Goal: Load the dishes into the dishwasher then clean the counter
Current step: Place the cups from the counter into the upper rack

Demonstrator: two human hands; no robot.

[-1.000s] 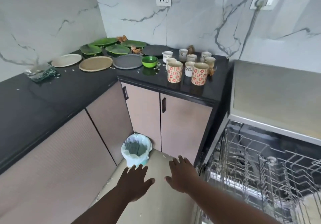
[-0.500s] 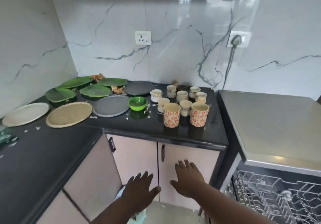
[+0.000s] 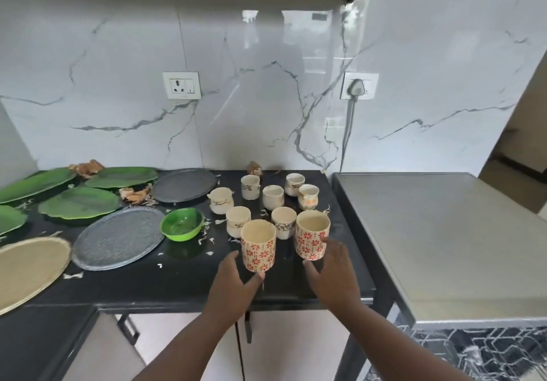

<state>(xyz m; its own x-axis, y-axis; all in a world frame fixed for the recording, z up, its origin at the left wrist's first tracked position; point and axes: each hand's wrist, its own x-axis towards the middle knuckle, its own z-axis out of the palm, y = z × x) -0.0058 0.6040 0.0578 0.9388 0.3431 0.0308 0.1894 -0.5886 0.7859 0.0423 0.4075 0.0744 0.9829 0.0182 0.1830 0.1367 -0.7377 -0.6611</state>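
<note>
1. A black kitchen counter (image 3: 183, 280) runs along a white marble-patterned wall, seen from above by the person standing at it
2. Two tall floral mugs stand near the front edge: the left floral mug (image 3: 259, 245) and the right floral mug (image 3: 312, 238), apart from each other
3. The left hand (image 3: 233, 287) reaches forward with fingers spread open, thumb and fingers on either side of the left floral mug's base, not yet closed on it
4. The right hand (image 3: 333, 274) is likewise open, its fingertips at the right floral mug's lower side; whether they touch cannot be told
5. Behind the mugs sits a cluster of small white cups (image 3: 273, 197), all upright
6. To the left of the cups lie a small green bowl (image 3: 181, 224), a grey round plate (image 3: 118, 238), a darker grey plate (image 3: 184, 184), a beige plate (image 3: 28, 271) and green leaf-shaped plates (image 3: 80, 206)
7. Food scraps (image 3: 134, 195) and white crumbs are scattered among the plates
8. At right stands the dishwasher (image 3: 444, 247), its steel top level with the counter, and its wire rack (image 3: 473, 351) shows below, pulled out
</note>
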